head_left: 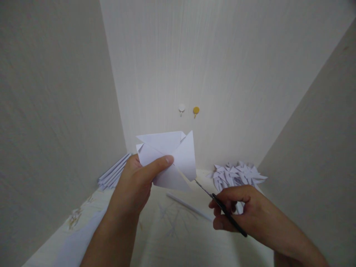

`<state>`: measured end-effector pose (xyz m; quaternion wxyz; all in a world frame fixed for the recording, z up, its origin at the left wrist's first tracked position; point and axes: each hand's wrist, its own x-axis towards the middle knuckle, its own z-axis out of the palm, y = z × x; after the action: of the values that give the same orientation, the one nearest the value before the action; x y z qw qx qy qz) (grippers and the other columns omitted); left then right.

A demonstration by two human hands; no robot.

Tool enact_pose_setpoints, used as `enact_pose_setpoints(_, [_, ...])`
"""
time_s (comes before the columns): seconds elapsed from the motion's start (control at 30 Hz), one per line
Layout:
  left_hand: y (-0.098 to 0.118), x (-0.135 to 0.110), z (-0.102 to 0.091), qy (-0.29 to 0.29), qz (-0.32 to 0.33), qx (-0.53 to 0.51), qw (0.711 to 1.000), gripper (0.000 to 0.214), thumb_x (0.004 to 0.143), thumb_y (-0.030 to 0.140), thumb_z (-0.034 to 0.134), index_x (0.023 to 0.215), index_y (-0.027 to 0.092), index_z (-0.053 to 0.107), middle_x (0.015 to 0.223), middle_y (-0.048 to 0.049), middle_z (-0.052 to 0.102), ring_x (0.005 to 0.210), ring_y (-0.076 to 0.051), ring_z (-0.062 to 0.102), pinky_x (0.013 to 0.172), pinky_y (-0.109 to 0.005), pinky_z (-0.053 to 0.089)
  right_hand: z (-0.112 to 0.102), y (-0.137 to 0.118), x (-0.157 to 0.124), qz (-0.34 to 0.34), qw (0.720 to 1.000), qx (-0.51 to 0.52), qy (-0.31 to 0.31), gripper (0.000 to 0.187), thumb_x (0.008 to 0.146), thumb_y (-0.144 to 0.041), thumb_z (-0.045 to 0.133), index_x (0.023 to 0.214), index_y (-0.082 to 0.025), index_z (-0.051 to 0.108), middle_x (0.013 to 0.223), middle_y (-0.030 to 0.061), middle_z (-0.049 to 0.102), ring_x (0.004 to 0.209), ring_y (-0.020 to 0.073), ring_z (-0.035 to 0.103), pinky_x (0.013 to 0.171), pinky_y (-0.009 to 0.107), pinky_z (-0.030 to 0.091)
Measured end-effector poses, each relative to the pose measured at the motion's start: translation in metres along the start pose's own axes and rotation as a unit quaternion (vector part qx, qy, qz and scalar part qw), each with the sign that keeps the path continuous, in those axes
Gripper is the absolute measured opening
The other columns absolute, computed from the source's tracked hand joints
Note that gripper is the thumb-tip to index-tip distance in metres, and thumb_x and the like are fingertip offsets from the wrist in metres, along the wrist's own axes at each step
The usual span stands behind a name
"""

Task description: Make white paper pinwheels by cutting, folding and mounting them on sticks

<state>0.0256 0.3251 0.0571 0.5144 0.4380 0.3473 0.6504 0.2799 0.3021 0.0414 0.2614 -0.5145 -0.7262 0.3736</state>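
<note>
A square of white paper (183, 155) with diagonal slits from its corners toward the middle is held up in front of me. My left hand (141, 174) grips it from the left, thumb pressed on its face near the centre. In my right hand (236, 204) is a pair of scissors (226, 213) with dark handles. Their blades point up and left, with the tip close to the paper's lower right corner. Whether the tip touches the paper I cannot tell.
Rolled white paper tubes (114, 172) lie stacked at the left. A heap of pointed folded paper shapes (236, 174) is at the right. A single paper stick (189, 205) lies on the table (155, 241). Two hooks, white (181, 108) and yellow (196, 110), are on the back wall.
</note>
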Motion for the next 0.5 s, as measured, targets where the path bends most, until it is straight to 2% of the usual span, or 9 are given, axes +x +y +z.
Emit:
enact_pose_setpoints(0.3, [-0.0017, 0.0028, 0.0000, 0.021, 0.019, 0.028, 0.999, 0.031, 0.068, 0.030, 0.086, 0.098, 0.020, 0.082, 0.093, -0.0050, 0.083, 0.085, -0.026, 0.077, 0.073, -0.030, 0.060, 0.0025, 0.0054, -0.0011, -0.008, 0.999, -0.002, 0.037, 0.025, 0.070, -0.045, 0.089, 0.078, -0.022, 0.083, 0.061, -0.0012, 0.063, 0.054, 0.0128, 0.051, 0.046, 0.023, 0.036])
enact_pose_setpoints(0.5, [0.0014, 0.0011, 0.0025, 0.032, 0.015, 0.030, 0.999, 0.033, 0.067, 0.030, 0.086, 0.098, 0.020, 0.082, 0.091, -0.0049, 0.083, 0.083, -0.026, 0.077, 0.073, -0.031, 0.060, 0.0016, 0.0057, -0.0015, -0.008, 0.999, -0.015, 0.033, 0.028, 0.069, -0.047, 0.090, 0.078, -0.021, 0.083, 0.060, -0.0020, 0.059, 0.053, 0.0116, 0.046, 0.045, 0.023, 0.033])
